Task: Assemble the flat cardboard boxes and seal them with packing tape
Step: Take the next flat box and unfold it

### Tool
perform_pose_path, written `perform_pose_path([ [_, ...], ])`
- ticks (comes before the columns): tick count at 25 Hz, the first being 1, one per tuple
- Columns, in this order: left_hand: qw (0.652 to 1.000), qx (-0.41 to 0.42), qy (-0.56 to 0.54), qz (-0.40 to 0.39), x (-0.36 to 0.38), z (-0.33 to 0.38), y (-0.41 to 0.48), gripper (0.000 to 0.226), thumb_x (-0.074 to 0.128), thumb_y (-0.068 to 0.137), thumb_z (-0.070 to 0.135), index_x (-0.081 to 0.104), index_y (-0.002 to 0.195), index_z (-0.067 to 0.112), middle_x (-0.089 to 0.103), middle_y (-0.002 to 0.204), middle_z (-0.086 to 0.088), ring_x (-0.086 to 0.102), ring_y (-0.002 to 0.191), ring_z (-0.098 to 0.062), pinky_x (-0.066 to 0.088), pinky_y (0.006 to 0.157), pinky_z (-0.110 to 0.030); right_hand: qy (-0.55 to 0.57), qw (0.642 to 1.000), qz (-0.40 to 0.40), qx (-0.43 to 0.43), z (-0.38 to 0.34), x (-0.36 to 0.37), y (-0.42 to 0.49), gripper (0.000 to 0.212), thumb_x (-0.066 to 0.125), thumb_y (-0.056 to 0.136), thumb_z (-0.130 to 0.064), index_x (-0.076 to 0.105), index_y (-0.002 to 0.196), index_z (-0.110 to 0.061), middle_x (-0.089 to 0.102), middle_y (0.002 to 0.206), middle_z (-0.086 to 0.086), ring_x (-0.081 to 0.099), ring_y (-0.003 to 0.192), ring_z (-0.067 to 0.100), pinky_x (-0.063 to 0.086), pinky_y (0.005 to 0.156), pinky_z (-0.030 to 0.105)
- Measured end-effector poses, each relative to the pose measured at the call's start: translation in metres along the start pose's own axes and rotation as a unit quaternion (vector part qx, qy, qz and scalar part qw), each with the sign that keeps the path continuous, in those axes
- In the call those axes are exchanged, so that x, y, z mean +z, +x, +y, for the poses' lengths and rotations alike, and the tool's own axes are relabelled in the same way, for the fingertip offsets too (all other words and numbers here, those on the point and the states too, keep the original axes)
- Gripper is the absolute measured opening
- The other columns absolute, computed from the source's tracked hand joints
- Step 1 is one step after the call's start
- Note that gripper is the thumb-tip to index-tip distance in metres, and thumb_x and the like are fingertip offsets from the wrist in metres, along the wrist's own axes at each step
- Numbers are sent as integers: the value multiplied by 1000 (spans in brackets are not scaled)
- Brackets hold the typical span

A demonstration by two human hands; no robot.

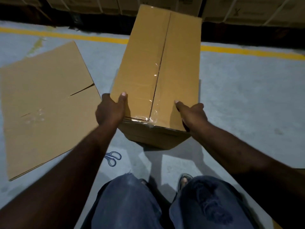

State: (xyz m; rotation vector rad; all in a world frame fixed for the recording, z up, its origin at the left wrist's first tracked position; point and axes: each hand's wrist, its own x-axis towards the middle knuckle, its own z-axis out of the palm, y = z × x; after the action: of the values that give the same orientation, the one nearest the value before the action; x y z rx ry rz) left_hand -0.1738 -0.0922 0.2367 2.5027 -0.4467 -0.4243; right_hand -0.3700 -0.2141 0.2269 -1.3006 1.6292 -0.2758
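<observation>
An assembled brown cardboard box stands on the floor in the middle of the view, long side running away from me. Clear packing tape runs along its top centre seam and over the near edge. My left hand grips the near left corner, thumb on the top face and fingers down the side. My right hand grips the near right corner, thumb lying on top. A flat, unfolded cardboard box lies on the floor to the left.
Blue-handled scissors lie on the grey floor beside my left forearm. My knees in blue jeans fill the bottom. A yellow floor line crosses behind the box. Strapped cartons stack along the back.
</observation>
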Motion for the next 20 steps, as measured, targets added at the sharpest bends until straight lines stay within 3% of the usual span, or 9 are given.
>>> perform_pose_path([
  [2, 996, 61, 20, 65, -17, 23, 13, 61, 50, 95, 61, 52, 133, 15, 62, 130, -13, 56, 121, -36, 40, 99, -40, 77, 995, -50, 41, 7, 9, -8, 84, 72, 82, -60, 41, 138, -6, 58, 130, 10, 61, 111, 32, 54, 95, 48],
  [5, 975, 181, 34, 125, -49, 63, 31, 48, 52, 96, 56, 58, 126, 19, 66, 124, -6, 58, 117, -31, 40, 94, -38, 129, 964, -210, 96, 21, 29, -24, 71, 77, 80, -55, 60, 126, -3, 70, 117, 13, 70, 100, 29, 60, 86, 44],
  [8, 948, 297, 59, 99, -49, 67, 38, 38, 56, 96, 48, 61, 119, 19, 69, 117, -4, 61, 111, -31, 44, 91, -39, 138, 910, -362, 149, 32, 42, -30, 71, 67, 91, -51, 45, 145, -9, 49, 149, 13, 60, 122, 36, 54, 98, 43],
  [10, 944, 324, 42, 48, -26, 44, 31, 34, 62, 96, 38, 62, 121, 15, 69, 117, -7, 63, 110, -30, 46, 90, -36, 154, 887, -394, 186, 43, 44, -17, 77, 63, 95, -49, 30, 155, -13, 31, 158, 18, 48, 133, 40, 47, 106, 45],
  [14, 939, 330, 51, -78, 32, -21, -1, 43, 69, 92, 34, 57, 130, 16, 60, 133, -7, 53, 123, -25, 37, 98, -31, 156, 915, -324, 185, 69, 45, 37, 55, 59, 98, -43, 46, 139, -10, 51, 134, 22, 53, 124, 35, 46, 106, 44],
  [17, 915, 324, 125, -206, 60, -73, -14, 59, 75, 87, 33, 49, 139, 23, 35, 157, -7, 32, 144, -27, 28, 114, -39, 198, 944, -200, 170, 78, 33, 70, 34, 51, 100, -21, 55, 130, -6, 57, 127, 15, 59, 116, 32, 53, 92, 41],
  [20, 913, 316, 115, -231, 66, -100, -13, 66, 77, 85, 32, 47, 144, 23, 24, 163, -5, 24, 149, -24, 25, 116, -38, 224, 954, -100, 170, 86, 3, 99, 22, 46, 97, -10, 57, 115, -4, 63, 104, 12, 65, 94, 27, 58, 84, 40],
])
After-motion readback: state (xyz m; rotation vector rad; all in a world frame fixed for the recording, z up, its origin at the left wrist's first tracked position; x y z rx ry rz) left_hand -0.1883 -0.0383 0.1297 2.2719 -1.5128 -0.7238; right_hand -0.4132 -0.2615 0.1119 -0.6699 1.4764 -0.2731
